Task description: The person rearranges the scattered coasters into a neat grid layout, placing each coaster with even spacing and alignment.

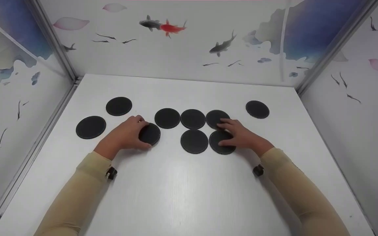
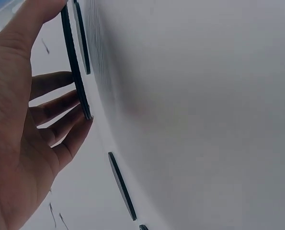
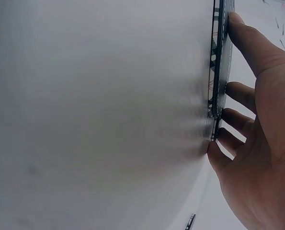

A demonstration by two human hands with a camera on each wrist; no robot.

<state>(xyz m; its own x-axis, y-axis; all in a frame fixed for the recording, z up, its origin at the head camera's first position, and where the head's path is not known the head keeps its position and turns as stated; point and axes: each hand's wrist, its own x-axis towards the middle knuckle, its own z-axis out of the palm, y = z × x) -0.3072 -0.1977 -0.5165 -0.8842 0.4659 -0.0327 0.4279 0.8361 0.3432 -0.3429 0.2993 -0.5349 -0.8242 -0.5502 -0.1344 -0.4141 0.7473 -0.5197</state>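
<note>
My left hand (image 1: 127, 133) grips a round black coaster (image 1: 150, 134) by its rim, thumb on the near side and fingers on the far side. The left wrist view shows this coaster edge-on, raised off the table. My right hand (image 1: 241, 135) rests on the right end of a group of coasters. Its thumb lies on the near-right coaster (image 1: 220, 147), and its fingertips touch the far-right coaster (image 1: 214, 117). Beside these lie a middle coaster (image 1: 193, 118), a left coaster (image 1: 167, 118) in the far row, and another coaster (image 1: 194, 141) in the near row.
Two more coasters lie at the left, one nearer (image 1: 90, 127) and one farther (image 1: 119, 106). A single coaster (image 1: 257, 109) lies at the far right. The white table (image 1: 182, 193) is enclosed by panels (image 1: 189, 49) printed with fish.
</note>
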